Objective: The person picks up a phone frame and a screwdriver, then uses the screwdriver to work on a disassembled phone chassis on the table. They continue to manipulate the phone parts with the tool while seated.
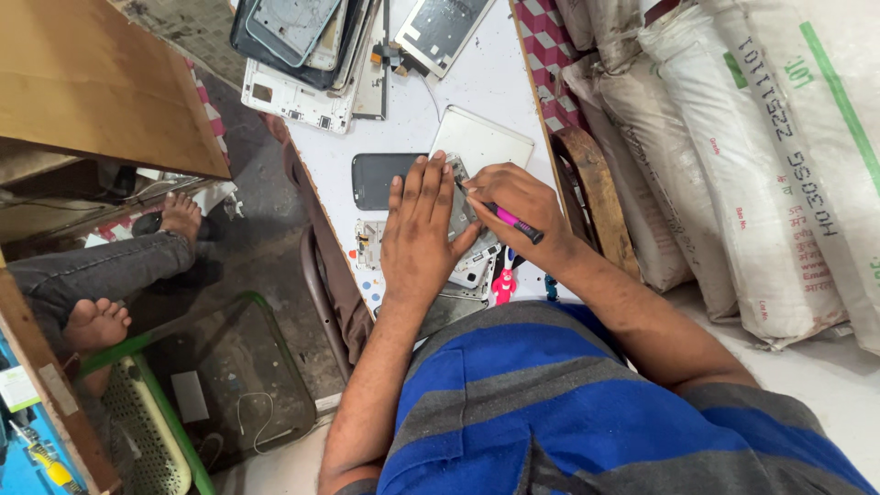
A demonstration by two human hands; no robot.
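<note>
The opened phone body lies flat on the white tabletop, pinned there under the left hand and just ahead of the person's chest, with its grey inner frame showing between the two hands. The left hand is spread wide, palm down, fingers straight along the phone's length — a flat press, not a closed grasp. The right hand is curled tight around a small pink-handled screwdriver, pinched pen-fashion, its tip down on the frame just beside the left fingertips; the tip itself is too small to make out. To do this well, I judge the tool should stand as near upright over the screw as the wrist allows, with steady downward push and slow turns, while the flat hand keeps the body from twisting. Just beneath the right wrist lie another pink tool and loose phone parts; beyond the left fingertips sit a dark phone and a white back cover. Farther off, a heap of stripped frames — and, to the side away from the pressing hand, stacked white sacks.
</note>
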